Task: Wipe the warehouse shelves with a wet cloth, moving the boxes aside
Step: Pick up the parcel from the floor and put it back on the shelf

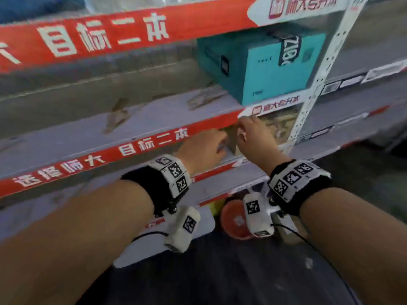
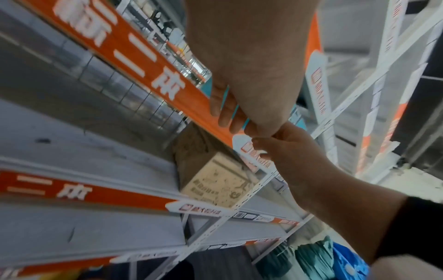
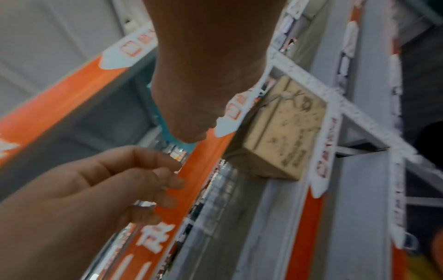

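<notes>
Now, hands: left hand and right hand side by side at the red shelf edge, fingers loosely curled, holding nothing.
Brown box: on the lower shelf, just beyond the hands, against the right upright.
Teal box: shelf above, far right.
Cloth: not seen.

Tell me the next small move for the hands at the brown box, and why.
Probably close both hands on the brown box and slide it sideways: left hand and right hand reach toward it under the red shelf edge, neither gripping yet, no cloth visible.
</notes>
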